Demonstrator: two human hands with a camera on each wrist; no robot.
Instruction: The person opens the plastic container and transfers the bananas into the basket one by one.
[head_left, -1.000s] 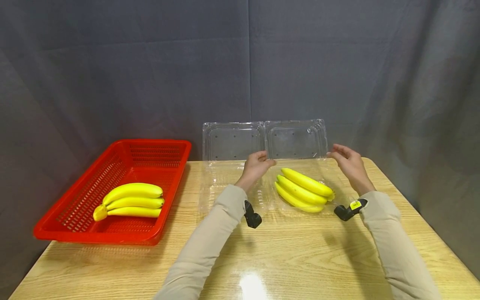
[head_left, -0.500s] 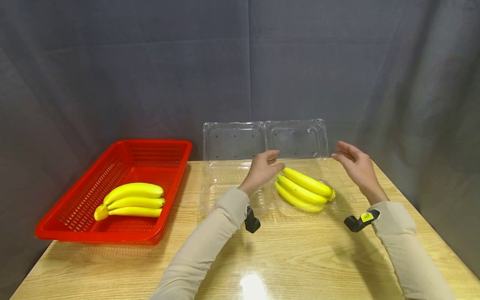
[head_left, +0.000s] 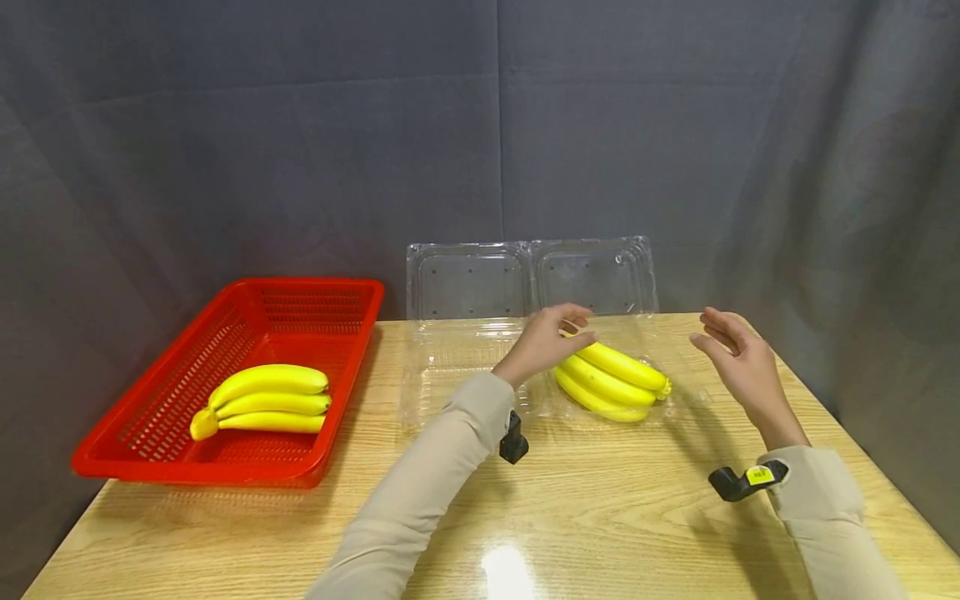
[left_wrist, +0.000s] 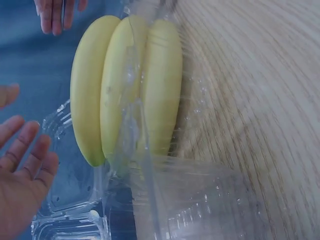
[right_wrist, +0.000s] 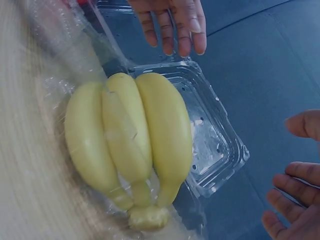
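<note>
A bunch of yellow bananas (head_left: 611,379) lies in the right one of two clear plastic clamshell boxes, its stem end to the right. Both lids stand raised at the back, the right lid (head_left: 592,271) behind the bananas. My left hand (head_left: 543,342) hovers over the bunch's left end, fingers relaxed and holding nothing; in the head view it overlaps the tips. To the right of the box my right hand (head_left: 746,371) is held up, fingers spread loosely with nothing in them. The right wrist view shows the bananas (right_wrist: 127,140) between both hands.
The left clamshell box (head_left: 457,375) stands beside the filled one, its lid (head_left: 468,279) also up. Farther left, a red plastic basket (head_left: 352,367) holds another bunch of bananas (head_left: 270,400). A grey curtain (head_left: 300,142) hangs behind the wooden table (head_left: 600,517).
My left hand has moved right, from between the boxes to over the banana tips. My right hand has drawn away to the right and toward me. The bananas and boxes have stayed put.
</note>
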